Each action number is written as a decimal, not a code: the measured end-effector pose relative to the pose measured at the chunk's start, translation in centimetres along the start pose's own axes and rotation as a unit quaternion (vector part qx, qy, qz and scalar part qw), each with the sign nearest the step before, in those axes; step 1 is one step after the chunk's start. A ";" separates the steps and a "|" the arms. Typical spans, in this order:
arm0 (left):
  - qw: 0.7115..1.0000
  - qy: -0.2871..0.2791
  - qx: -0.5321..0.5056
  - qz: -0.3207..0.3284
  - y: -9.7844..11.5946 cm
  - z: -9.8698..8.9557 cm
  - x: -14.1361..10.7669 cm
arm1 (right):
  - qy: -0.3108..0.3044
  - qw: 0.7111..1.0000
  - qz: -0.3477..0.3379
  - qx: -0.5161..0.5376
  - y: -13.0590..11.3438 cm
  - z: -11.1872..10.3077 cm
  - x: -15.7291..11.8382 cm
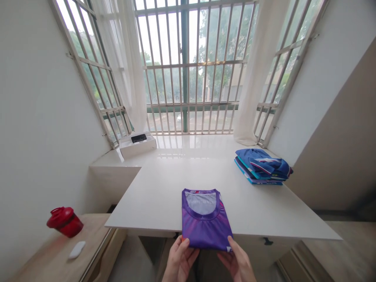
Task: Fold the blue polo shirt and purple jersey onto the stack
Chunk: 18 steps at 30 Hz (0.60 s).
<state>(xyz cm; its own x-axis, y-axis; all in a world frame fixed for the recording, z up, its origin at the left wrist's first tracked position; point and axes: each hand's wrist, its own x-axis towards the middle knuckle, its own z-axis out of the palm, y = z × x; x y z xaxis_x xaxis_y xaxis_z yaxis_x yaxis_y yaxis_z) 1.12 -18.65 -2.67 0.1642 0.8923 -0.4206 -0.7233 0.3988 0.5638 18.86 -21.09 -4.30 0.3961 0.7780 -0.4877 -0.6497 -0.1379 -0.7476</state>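
A purple shirt [205, 229], folded into a neat rectangle with its round collar at the far end, lies partly on the white table [164, 184] and extends past the front edge. My left hand [180, 258] grips its near left corner, thumb on top and fingers underneath. At the near right corner, my right hand [236, 258] pinches the shirt in the same way. The fingertips under the cloth are partly hidden.
Folded clothes are stacked [261, 166] at the table's right side. A white box [138, 145] holding a black object sits back left by the barred window. Lower left, a red lidded cup [65, 221] and a white object [77, 250] rest on a wooden surface.
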 end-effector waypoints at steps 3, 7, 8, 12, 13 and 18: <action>0.998 0.011 -0.031 -0.057 0.5 1.6 0.4 | -0.023 1.000 0.020 -0.001 -0.9 1.4 -0.2; 0.991 0.056 -0.044 -0.111 1.2 3.8 1.3 | -0.040 0.997 0.054 0.028 -1.8 3.0 -0.3; 0.989 0.061 -0.045 -0.124 1.3 4.3 1.6 | -0.043 0.996 0.060 0.043 -2.1 3.3 -0.3; 0.984 0.025 -0.055 -0.170 2.3 6.4 2.9 | -0.087 0.985 0.095 0.114 -4.8 4.2 0.6; 0.984 0.005 -0.055 -0.168 2.6 7.2 3.3 | -0.104 0.980 0.111 0.128 -6.0 4.4 1.1; 0.985 -0.059 -0.056 -0.151 5.3 15.1 6.6 | -0.176 0.961 0.166 0.134 -14.4 6.4 5.7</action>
<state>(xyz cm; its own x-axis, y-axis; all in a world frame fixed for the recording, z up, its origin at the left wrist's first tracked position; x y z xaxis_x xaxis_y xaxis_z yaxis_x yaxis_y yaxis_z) 8.47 -7.43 8.29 0.4544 0.7580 -0.4679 -0.6978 0.6294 0.3420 26.32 -10.73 6.56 -0.0745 0.8840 -0.4616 -0.8646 -0.2879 -0.4118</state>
